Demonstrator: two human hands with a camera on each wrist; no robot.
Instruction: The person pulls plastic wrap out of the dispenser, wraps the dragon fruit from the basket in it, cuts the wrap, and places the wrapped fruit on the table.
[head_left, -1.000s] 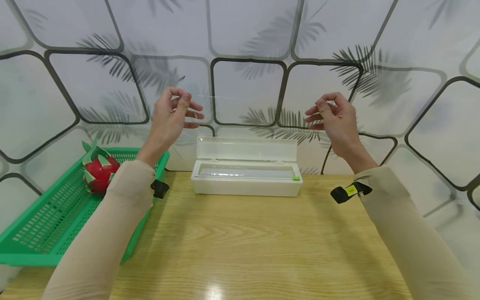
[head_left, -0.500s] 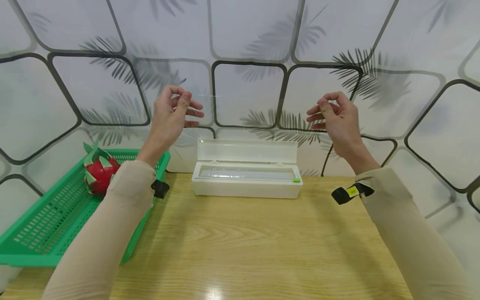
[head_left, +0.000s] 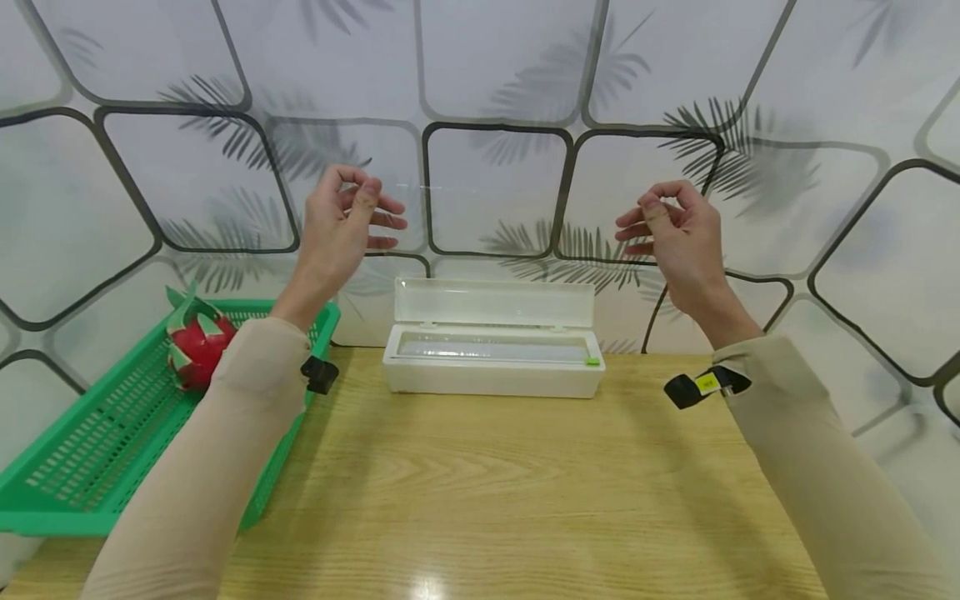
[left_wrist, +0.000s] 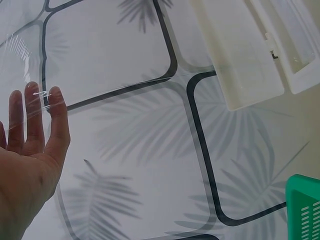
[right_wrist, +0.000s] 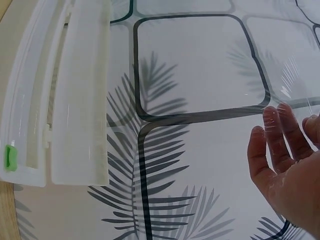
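Note:
A clear sheet of plastic wrap stretches between my two raised hands, visible mostly by its glints. My left hand pinches one side between thumb and forefinger, the other fingers spread loosely. On the opposite side, my right hand pinches the wrap in the same way; shiny creases lie over its fingers in the right wrist view. Below and between the hands stands a white plastic wrap dispenser, its lid raised. A roll of wrap lies inside, and a green slide cutter sits at the right end.
On the left, a green plastic basket holds a red dragon fruit, partly behind my left sleeve. The wooden table ends at a patterned wall just behind the dispenser.
Both hands have risen slightly, and the right hand has drifted a little to the right, widening the gap between them. They still pinch the plastic wrap. The dispenser and basket stay put.

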